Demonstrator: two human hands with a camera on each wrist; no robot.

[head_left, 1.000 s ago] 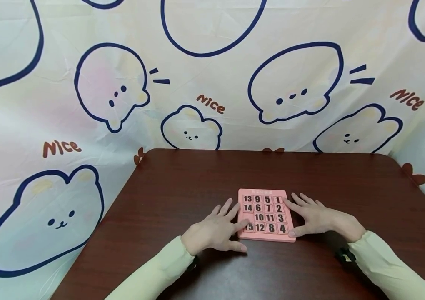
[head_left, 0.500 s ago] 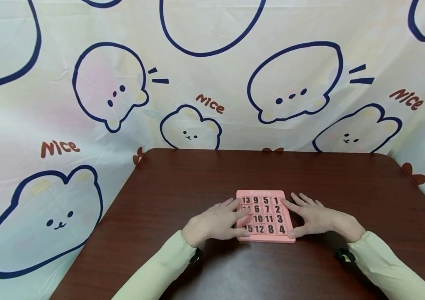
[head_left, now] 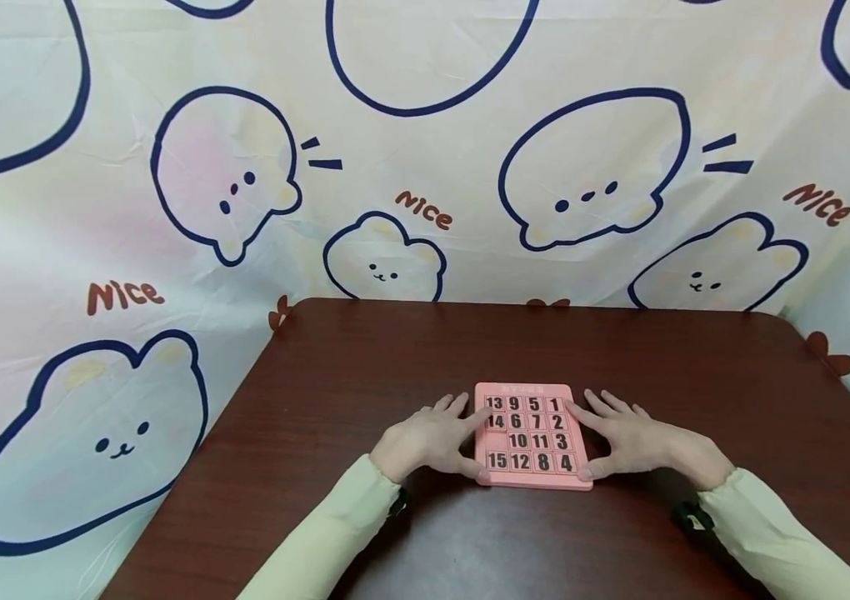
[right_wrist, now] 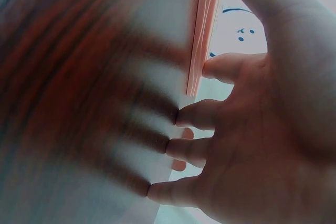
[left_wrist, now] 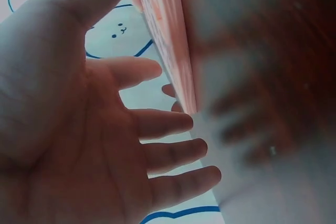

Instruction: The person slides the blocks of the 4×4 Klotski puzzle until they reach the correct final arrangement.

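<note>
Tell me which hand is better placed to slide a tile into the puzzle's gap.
The left hand, probably: in the head view its index fingertip overlaps tile 14, bordering the gap, while the right hand is at the opposite edge of the puzzle.

The head camera looks forward and down from above and behind the left hand (head_left: 427, 440) and right hand (head_left: 638, 442). Each wrist camera (head_left: 693, 517) looks from close under its hand, and both catch the board (left_wrist: 176, 40) edge-on ahead.
</note>
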